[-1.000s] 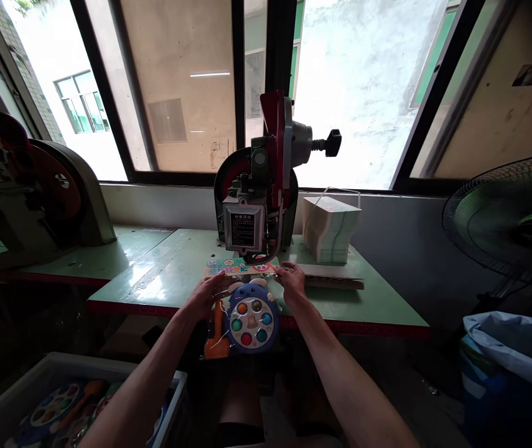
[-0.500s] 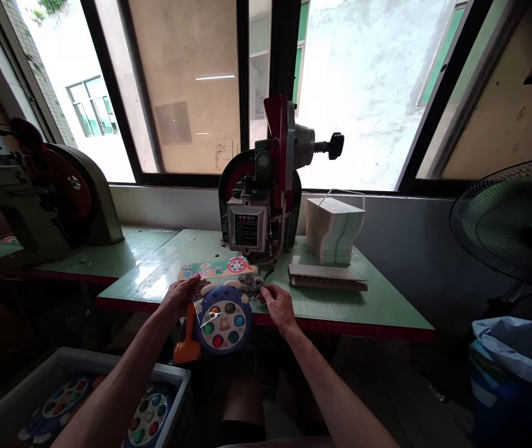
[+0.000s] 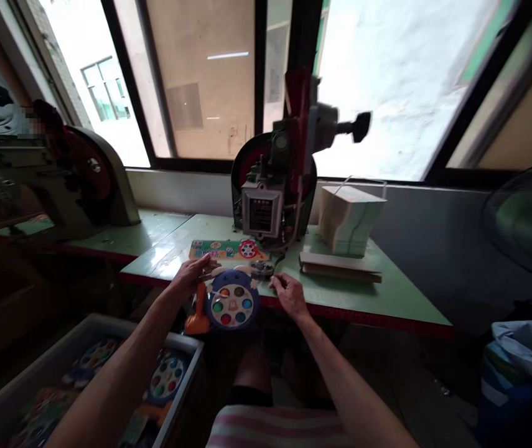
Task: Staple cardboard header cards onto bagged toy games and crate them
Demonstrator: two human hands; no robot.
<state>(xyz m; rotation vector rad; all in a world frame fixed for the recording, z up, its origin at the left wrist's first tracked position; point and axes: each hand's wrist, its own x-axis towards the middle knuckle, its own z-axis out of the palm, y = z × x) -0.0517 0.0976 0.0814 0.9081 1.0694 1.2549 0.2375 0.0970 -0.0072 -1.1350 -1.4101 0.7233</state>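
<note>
A blue round toy (image 3: 232, 303) with coloured buttons, sealed in a clear bag with an orange mallet (image 3: 198, 313), is shown hanging over the near edge of the green table (image 3: 387, 298), its printed header card (image 3: 226, 250) lying flat on the tabletop before the stapling machine (image 3: 275, 193). The left hand (image 3: 191, 275) is seen at the upper left of the bag, fingers extended and pinching its top. The right hand (image 3: 289, 295) rests on the table edge just right of the toy, fingers loosely curled; whether the bag is gripped cannot be told. A stack of cards (image 3: 347, 218) stands to the right, and a bin of packed toys (image 3: 107, 386) lies near left.
</note>
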